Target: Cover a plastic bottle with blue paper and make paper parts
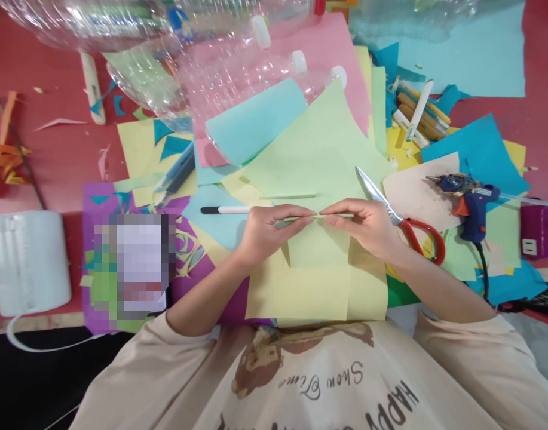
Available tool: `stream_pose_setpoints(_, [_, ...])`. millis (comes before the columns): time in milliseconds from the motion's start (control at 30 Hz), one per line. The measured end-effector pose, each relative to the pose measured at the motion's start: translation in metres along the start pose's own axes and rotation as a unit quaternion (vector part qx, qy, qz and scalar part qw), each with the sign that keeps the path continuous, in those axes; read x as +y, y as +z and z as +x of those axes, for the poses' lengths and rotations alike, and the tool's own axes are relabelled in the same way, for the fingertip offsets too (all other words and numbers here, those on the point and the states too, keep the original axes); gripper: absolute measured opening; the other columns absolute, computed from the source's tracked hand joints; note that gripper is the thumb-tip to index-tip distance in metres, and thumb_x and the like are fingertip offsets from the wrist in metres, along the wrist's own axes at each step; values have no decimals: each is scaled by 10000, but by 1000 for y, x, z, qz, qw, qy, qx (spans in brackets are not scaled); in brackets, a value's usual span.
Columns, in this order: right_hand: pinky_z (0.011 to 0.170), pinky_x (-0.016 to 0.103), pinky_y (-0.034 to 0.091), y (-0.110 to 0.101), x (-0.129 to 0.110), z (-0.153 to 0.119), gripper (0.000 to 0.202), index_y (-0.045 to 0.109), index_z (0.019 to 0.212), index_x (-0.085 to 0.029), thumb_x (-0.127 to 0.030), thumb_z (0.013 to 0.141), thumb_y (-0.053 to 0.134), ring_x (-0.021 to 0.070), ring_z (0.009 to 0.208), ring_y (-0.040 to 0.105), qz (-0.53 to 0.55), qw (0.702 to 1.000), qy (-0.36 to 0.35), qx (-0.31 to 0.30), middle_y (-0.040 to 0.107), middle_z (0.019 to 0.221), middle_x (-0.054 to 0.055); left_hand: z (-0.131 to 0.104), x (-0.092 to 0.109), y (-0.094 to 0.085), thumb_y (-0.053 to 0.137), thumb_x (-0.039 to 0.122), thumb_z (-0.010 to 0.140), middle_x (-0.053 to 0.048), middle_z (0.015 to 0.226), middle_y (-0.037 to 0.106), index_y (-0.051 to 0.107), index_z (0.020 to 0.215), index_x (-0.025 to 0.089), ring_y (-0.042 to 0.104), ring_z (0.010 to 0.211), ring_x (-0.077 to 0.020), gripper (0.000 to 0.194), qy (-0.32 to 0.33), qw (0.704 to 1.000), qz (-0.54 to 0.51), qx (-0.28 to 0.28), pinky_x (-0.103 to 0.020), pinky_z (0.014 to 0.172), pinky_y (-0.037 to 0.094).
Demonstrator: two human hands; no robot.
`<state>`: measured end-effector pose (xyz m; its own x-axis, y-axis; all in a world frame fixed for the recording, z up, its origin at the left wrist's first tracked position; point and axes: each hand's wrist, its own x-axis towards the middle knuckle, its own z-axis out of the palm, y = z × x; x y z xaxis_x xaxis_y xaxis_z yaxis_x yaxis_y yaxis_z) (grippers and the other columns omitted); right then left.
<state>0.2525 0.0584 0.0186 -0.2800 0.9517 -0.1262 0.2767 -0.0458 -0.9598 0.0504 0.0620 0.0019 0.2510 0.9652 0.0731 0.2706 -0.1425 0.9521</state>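
My left hand (267, 232) and my right hand (367, 227) meet fingertip to fingertip over the paper. Each pinches a thin pale green paper strip (317, 215), seen nearly edge-on between thumbs and fingers. Just beyond it, a second narrow green strip (296, 195) lies on a large pale green sheet (330, 149). Yellow paper (300, 298) spreads beneath my hands. Beside my left hand, a white pen with a black end (229, 209) runs partly behind the fingers. Scissors with red handles (404, 222) lie slightly apart, next to my right hand, blades pointing away from me.
A blue glue gun (473, 212) with a black cord lies at right, near a purple power socket (540, 232). Clear plastic bottles (242, 74) fill the far side. On the left are a blurred-out phone (141, 263), a white box (30, 263) and paper scraps (188, 245).
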Motion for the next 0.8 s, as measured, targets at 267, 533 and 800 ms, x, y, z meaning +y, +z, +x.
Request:
stream_pose_setpoints(267, [534,222,435,-2,-2,4,147,774,809,-214,-340,786,703,98,604,559,27,999,32,16,720,706,-4,3,-2,-6,687,510,765,-70,889,781,777,895,176,732,805,-183,370,-33,999,-20,-22,-212,685,562])
stream_pose_setpoints(533, [540,231,433,-1,2,3,153,782,851,-222,-334,771,717,100,603,551,50,998,42,19,704,694,1,4,-4,-5,651,500,807,-36,786,779,793,848,208,667,613,-131,328,-29,999,28,-7,-197,532,480])
stream_pose_setpoints(800, [562,239,453,-2,5,3,170,779,878,-224,-346,772,726,104,629,570,53,997,44,21,718,737,9,5,-8,-5,673,461,802,-50,860,783,789,896,210,716,724,-161,292,-39,999,-7,-22,-208,618,537])
